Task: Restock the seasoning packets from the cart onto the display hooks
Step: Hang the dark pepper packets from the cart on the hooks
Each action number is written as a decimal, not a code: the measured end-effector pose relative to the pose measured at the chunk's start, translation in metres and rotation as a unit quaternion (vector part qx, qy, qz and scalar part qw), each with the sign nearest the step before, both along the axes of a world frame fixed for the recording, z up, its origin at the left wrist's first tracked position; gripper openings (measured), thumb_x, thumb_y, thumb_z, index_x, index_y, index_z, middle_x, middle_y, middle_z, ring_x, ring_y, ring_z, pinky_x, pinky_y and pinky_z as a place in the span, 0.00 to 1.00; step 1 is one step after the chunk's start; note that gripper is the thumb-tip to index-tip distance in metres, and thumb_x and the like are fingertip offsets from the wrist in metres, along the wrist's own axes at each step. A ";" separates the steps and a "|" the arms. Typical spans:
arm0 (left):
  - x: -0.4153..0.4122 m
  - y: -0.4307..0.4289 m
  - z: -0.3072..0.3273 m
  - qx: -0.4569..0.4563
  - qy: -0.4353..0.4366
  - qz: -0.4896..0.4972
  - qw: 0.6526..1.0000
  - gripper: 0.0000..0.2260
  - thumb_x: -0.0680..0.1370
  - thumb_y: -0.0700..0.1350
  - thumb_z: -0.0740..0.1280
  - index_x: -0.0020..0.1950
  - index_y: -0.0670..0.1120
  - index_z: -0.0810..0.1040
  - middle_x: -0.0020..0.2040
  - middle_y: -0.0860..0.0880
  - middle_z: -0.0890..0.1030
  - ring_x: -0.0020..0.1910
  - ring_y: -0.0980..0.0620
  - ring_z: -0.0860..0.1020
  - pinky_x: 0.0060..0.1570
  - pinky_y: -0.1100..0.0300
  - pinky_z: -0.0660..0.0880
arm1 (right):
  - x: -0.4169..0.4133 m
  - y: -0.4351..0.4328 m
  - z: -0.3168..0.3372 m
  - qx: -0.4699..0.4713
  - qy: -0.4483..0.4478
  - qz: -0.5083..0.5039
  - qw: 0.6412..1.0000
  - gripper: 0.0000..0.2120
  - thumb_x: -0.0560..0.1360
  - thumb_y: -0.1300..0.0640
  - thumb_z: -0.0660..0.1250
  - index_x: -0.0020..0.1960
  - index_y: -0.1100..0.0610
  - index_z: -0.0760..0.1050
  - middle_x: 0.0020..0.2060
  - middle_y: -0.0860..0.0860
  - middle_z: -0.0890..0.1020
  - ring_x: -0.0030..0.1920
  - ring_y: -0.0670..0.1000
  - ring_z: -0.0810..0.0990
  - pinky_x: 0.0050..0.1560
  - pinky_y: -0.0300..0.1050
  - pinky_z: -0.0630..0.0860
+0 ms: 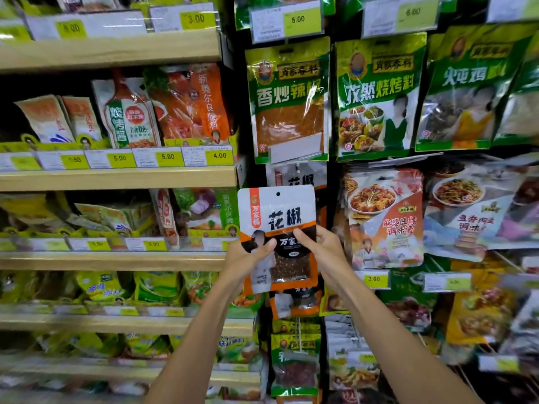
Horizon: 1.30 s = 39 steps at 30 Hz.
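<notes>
While a packet is held up in front of the hanging display, the step in hand seems to be the hanging itself: this one has plainly come off the cart, which is out of view, but it is not yet threaded. Left of the packet run wooden shelves of other seasonings with yellow price tags, which play no part. At the packet's lower left edge the left hand grips it, thumb laid across the front and the other fingers hidden behind. The packet stands upright, face toward the camera, its hole at top centre free. Just above and behind the packet hangs a matching packet, so that is likely the target hook; the hook itself is hard to make out under a pale label strip. At the packet's lower right the right hand pinches it likewise, thumb in front, fingers behind. Right of the packet hang tofu-sauce packets in their own column. Next, I judge, the packet must rise until the hole meets the hook's tip, then slide back along it; the low grip may leave the top floppy, so the aim needs care.
</notes>
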<state>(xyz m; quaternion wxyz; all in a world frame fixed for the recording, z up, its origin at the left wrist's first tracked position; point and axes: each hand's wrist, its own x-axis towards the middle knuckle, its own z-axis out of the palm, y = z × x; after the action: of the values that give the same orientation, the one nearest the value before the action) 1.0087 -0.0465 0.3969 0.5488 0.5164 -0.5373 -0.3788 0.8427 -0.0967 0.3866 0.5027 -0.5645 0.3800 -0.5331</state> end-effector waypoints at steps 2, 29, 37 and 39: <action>0.000 0.000 0.007 -0.014 -0.048 0.033 0.998 0.21 0.71 0.53 0.72 0.29 0.48 0.63 0.24 0.55 0.65 0.24 0.57 0.67 0.29 0.62 0.64 | -0.005 -0.003 0.000 0.003 -0.006 -0.007 1.000 0.08 0.71 0.50 0.73 0.48 0.52 0.81 0.46 0.48 0.86 0.50 0.47 0.83 0.56 0.48 0.78; 0.078 -0.062 0.057 -0.417 -0.491 0.401 0.651 0.12 0.81 0.42 0.59 0.62 0.38 0.72 0.59 0.37 0.76 0.59 0.42 0.69 0.64 0.48 0.66 | -0.014 -0.044 0.033 0.002 -0.003 -0.121 0.993 0.06 0.75 0.57 0.70 0.49 0.59 0.80 0.47 0.54 0.84 0.49 0.51 0.82 0.50 0.44 0.78; 0.077 -0.061 0.056 -0.411 -0.489 0.395 0.661 0.12 0.81 0.42 0.59 0.62 0.39 0.71 0.60 0.37 0.76 0.61 0.41 0.69 0.65 0.47 0.66 | 0.008 -0.094 0.041 0.030 0.002 -0.188 0.982 0.13 0.74 0.57 0.71 0.55 0.64 0.78 0.53 0.58 0.82 0.57 0.58 0.79 0.62 0.55 0.74; 0.077 -0.060 0.057 -0.410 -0.491 0.395 0.658 0.12 0.81 0.43 0.60 0.62 0.39 0.71 0.59 0.38 0.76 0.60 0.42 0.69 0.65 0.47 0.66 | 0.013 -0.105 0.043 0.045 0.014 -0.208 0.977 0.20 0.75 0.56 0.70 0.62 0.66 0.75 0.59 0.60 0.79 0.61 0.59 0.76 0.64 0.55 0.73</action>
<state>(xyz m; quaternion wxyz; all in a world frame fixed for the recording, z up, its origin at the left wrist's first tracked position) 1.0857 -0.1065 0.4542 0.4590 0.5134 -0.5747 0.4420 0.8552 -0.2016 0.4299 0.4001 -0.4571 0.5201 -0.6004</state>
